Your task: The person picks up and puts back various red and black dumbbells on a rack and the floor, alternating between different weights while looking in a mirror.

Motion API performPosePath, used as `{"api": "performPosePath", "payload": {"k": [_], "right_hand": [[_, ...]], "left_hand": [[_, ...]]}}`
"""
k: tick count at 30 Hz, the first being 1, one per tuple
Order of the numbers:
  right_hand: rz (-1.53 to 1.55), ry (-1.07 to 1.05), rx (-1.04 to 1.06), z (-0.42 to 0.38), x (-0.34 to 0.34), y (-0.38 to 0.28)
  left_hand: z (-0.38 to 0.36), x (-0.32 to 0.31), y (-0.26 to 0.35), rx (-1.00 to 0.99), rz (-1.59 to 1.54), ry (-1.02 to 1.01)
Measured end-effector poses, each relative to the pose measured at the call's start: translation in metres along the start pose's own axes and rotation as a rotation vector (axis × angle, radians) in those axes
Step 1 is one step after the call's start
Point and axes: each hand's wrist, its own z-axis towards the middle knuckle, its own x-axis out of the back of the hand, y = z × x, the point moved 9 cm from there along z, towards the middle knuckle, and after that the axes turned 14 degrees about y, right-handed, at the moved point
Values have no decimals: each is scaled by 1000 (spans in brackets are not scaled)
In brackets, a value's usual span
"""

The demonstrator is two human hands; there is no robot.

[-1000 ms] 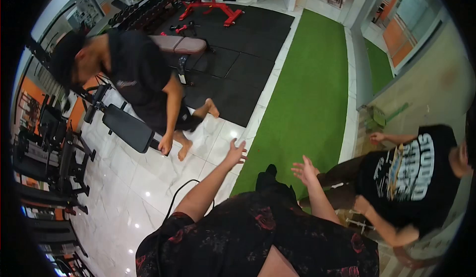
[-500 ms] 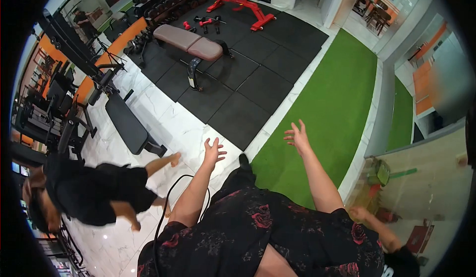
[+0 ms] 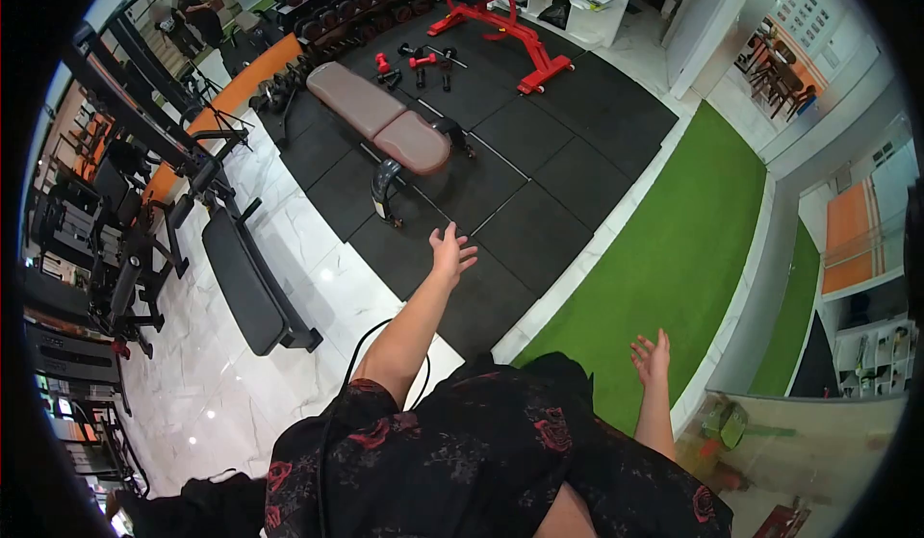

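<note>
- Head view is looking down on two bare hands, both spread wide and holding nothing.
- Left hand [image 3: 450, 252] is reaching forward on an outstretched arm, fingers fanned, hovering over the black rubber mats [image 3: 539, 240].
- Nearest thing to the left hand is the padded flat bench [image 3: 380, 126], which is standing on the mats just beyond the fingertips and apart from them.
- Right hand [image 3: 652, 357] is hanging lower and closer to the body, fingers splayed, over the green turf strip [image 3: 674, 259], touching nothing.
- A black cable [image 3: 348, 365] is curving along the left upper arm and down over the dark floral shirt [image 3: 462, 461].
- Left of the left arm, a black incline bench [image 3: 236, 283] is sitting on the white marble floor [image 3: 212, 394], well apart from both hands.
- Small red dumbbells [image 3: 383, 63] are lying on the mats beyond the padded bench, near a red bench frame [image 3: 510, 28].
- Dark weight machines [image 3: 106, 240] are lining the far left edge.
- Another person [image 3: 197, 18] is standing far off at the top left, by the racks.
</note>
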Motion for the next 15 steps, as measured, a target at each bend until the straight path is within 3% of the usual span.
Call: {"api": "performPosePath", "payload": {"k": [7,10,15], "right_hand": [[2,-38,-72,107,-86,-48],[-49,-77,-51,150,-168,-103],[-400,-367,210,204,-352,-220]], "left_hand": [[56,-104,36,-22,89,-48],[95,-118,60,-54,110,44],[143,-163,114,-54,98,205]]}}
